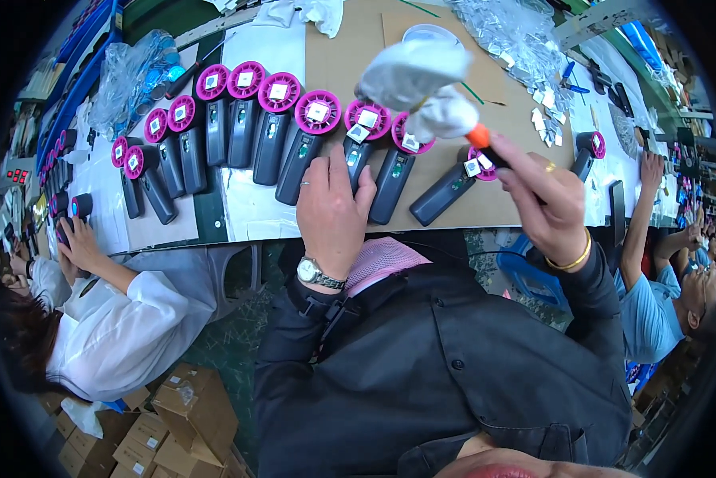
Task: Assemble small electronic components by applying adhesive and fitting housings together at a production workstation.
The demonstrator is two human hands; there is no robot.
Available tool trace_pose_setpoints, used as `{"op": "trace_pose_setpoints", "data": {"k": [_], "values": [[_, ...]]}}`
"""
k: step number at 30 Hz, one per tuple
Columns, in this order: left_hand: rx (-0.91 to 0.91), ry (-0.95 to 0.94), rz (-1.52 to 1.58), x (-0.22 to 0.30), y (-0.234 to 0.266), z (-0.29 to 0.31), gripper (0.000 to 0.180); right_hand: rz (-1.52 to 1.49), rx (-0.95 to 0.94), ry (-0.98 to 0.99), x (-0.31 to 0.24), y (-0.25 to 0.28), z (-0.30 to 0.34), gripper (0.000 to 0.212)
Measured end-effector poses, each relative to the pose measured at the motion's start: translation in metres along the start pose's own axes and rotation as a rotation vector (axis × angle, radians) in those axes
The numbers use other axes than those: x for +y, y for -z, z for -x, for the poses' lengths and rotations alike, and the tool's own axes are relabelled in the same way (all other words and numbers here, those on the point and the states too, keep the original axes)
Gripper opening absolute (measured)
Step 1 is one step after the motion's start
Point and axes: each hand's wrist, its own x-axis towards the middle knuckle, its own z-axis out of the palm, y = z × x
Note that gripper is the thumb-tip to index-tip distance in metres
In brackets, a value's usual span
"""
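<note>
My left hand [330, 207], with a watch at its wrist, grips the lower handle of a handheld fan [358, 154] at the table's near edge. This fan has a dark grey handle and a magenta round head with a white square piece on it. My right hand [551, 195] is closed around a tool with an orange-and-black handle [478, 136]. The tool's white, cloth-like head [417, 76] is smeared by motion above the fan heads. Beside the gripped fan lie two more fans, one on the right [392, 187] and one farther right [441, 193].
Several similar fans [270, 147] fan out to the left. Clear plastic bags [501, 32] and scattered white squares [543, 119] lie at the far right. A round clear dish [431, 32] sits behind the tool. Co-workers sit on both sides; cardboard boxes [190, 410] stand at lower left.
</note>
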Motion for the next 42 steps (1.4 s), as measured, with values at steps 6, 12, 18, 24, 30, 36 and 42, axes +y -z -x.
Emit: {"op": "trace_pose_setpoints", "data": {"k": [6,12,18,24,30,36,42], "values": [[-0.005,-0.011,0.012,-0.003,0.002,0.001,0.047,0.13,-0.12,0.067,0.006,-0.003,-0.007,0.051],[-0.002,-0.026,-0.002,-0.004,-0.002,0.001,0.047,0.1,-0.071,-0.011,0.004,0.013,-0.003,0.054],[0.013,-0.027,0.001,-0.004,0.001,0.001,0.048,0.084,0.017,0.044,-0.004,0.019,0.001,0.054],[-0.006,-0.002,0.008,-0.003,0.0,-0.003,0.05,0.262,-0.186,0.039,0.012,-0.008,-0.004,0.054],[0.007,-0.03,0.011,-0.007,0.001,0.001,0.053,0.104,-0.099,0.006,-0.003,0.005,-0.009,0.055],[-0.004,-0.017,0.014,-0.006,0.002,-0.001,0.054,0.043,0.066,0.031,-0.015,0.015,-0.01,0.056],[0.016,-0.044,0.017,-0.007,0.001,-0.003,0.053,0.275,-0.192,0.058,0.004,-0.009,-0.009,0.053]]}}
